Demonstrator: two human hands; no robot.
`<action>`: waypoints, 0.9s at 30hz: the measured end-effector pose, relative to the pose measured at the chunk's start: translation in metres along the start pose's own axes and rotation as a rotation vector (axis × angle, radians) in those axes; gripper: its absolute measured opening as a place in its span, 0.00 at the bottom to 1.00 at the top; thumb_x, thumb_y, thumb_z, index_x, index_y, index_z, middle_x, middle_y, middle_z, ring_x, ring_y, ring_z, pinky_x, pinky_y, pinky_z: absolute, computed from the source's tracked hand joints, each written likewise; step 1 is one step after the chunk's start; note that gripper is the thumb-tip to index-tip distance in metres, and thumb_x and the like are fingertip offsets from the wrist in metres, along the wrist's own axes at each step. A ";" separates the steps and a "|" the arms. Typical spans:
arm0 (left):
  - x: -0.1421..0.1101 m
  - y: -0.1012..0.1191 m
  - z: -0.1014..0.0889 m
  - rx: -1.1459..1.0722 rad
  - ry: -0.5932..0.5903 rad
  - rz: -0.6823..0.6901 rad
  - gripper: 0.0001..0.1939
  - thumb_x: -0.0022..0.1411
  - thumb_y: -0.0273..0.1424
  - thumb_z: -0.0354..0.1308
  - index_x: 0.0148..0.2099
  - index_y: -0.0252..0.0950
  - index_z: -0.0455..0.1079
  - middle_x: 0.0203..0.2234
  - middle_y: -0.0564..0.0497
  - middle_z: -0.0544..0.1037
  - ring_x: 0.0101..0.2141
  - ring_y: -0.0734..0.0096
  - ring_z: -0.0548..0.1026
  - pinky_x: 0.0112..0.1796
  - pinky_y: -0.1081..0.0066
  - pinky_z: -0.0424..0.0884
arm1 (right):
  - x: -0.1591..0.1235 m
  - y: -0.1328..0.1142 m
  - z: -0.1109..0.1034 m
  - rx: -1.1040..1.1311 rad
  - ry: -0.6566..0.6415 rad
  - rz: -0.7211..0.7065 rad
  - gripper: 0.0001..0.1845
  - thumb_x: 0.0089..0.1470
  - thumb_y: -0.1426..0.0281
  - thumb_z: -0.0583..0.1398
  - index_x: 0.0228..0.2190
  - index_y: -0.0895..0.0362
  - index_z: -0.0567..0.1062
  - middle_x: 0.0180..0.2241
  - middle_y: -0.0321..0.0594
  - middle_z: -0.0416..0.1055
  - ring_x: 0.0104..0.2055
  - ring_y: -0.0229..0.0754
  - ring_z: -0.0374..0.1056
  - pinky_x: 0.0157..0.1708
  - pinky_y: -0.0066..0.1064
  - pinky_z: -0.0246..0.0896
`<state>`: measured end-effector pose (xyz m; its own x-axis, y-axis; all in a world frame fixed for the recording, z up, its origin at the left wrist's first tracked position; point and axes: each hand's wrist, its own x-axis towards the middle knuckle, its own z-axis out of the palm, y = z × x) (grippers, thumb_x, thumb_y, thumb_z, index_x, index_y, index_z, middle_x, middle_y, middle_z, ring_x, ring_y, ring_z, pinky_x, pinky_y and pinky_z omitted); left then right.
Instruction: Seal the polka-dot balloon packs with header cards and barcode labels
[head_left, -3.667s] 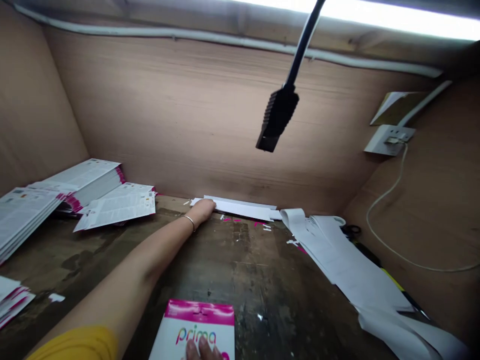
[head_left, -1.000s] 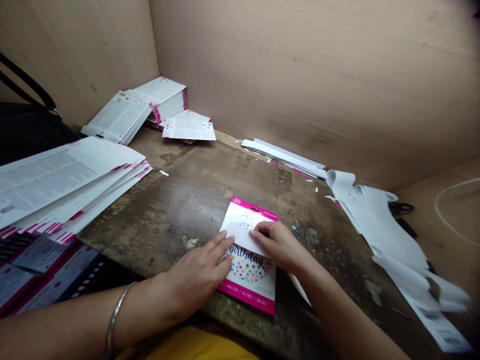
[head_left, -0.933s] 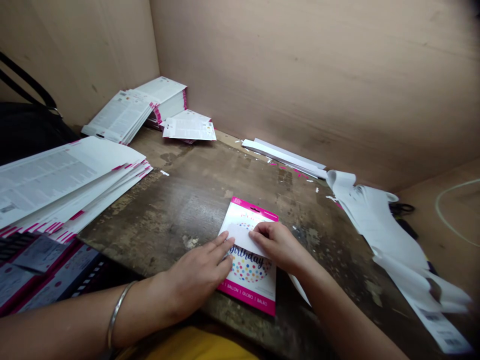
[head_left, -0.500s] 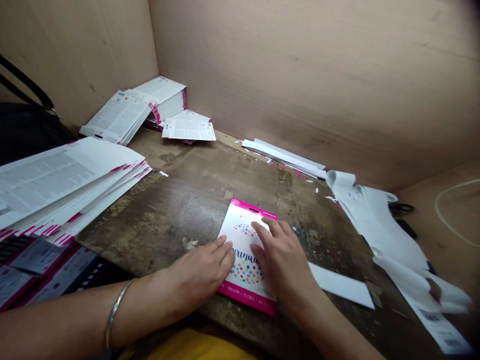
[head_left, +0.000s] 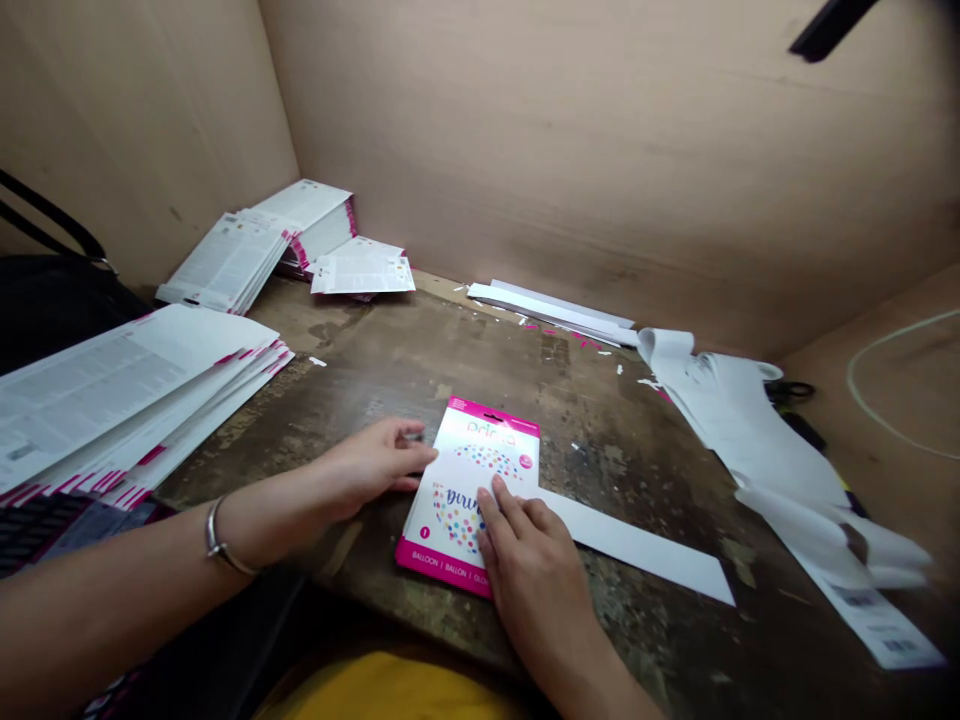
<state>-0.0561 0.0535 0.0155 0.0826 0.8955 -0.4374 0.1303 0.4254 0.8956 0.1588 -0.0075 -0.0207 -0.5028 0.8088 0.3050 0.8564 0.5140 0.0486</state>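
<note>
A pink and white balloon packet [head_left: 474, 470] with coloured dots lies flat near the front edge of the dark worn table [head_left: 420, 355]. My right hand [head_left: 525, 560] rests on the packet's lower right part, fingers stretched flat. My left hand [head_left: 375, 462] touches the packet's left edge, its fingers curled and its thumb against the edge. A long white paper strip [head_left: 637, 545] lies on the table beside my right hand, running out to the right from under the packet.
Stacks of printed white and pink packets lie at the left [head_left: 112, 390] and at the back left [head_left: 255, 240]. White strips [head_left: 555, 310] lie along the back wall. A heap of white backing paper [head_left: 757, 440] trails down the right side. A black bag [head_left: 52, 290] stands at far left.
The small white piece that both hands held over the packet is gone from my fingers. The long white strip now lies on the table at the right. My left hand moved to the packet's left edge.
</note>
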 end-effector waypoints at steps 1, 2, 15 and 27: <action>0.001 0.003 0.002 -0.061 -0.041 -0.061 0.28 0.54 0.32 0.60 0.55 0.30 0.59 0.45 0.38 0.74 0.43 0.63 0.75 0.38 0.67 0.73 | -0.001 0.000 0.001 0.015 0.005 0.016 0.18 0.57 0.73 0.55 0.49 0.62 0.71 0.53 0.49 0.67 0.43 0.49 0.67 0.44 0.41 0.64; 0.002 0.005 0.005 -0.076 -0.073 -0.104 0.28 0.53 0.34 0.62 0.53 0.29 0.61 0.43 0.38 0.76 0.42 0.62 0.75 0.38 0.68 0.72 | -0.003 -0.001 0.002 0.029 0.009 0.031 0.18 0.57 0.73 0.55 0.50 0.62 0.71 0.53 0.49 0.67 0.43 0.49 0.67 0.45 0.41 0.64; -0.006 -0.006 0.056 -0.472 -0.217 -0.092 0.27 0.47 0.31 0.67 0.48 0.35 0.61 0.36 0.41 0.79 0.34 0.52 0.78 0.35 0.56 0.75 | -0.014 0.008 -0.026 0.365 0.173 0.184 0.15 0.55 0.74 0.57 0.45 0.62 0.73 0.52 0.50 0.67 0.48 0.50 0.63 0.48 0.44 0.65; -0.048 -0.011 0.056 -0.573 -0.144 0.052 0.26 0.53 0.31 0.65 0.53 0.38 0.61 0.42 0.43 0.78 0.38 0.55 0.78 0.38 0.57 0.76 | -0.027 -0.028 -0.013 0.245 0.365 0.251 0.24 0.58 0.73 0.53 0.54 0.72 0.62 0.57 0.62 0.58 0.61 0.57 0.52 0.53 0.50 0.61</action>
<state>-0.0063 -0.0019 0.0219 0.2134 0.9072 -0.3625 -0.4287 0.4204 0.7997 0.1501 -0.0470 -0.0177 -0.1732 0.7859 0.5936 0.8707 0.4038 -0.2806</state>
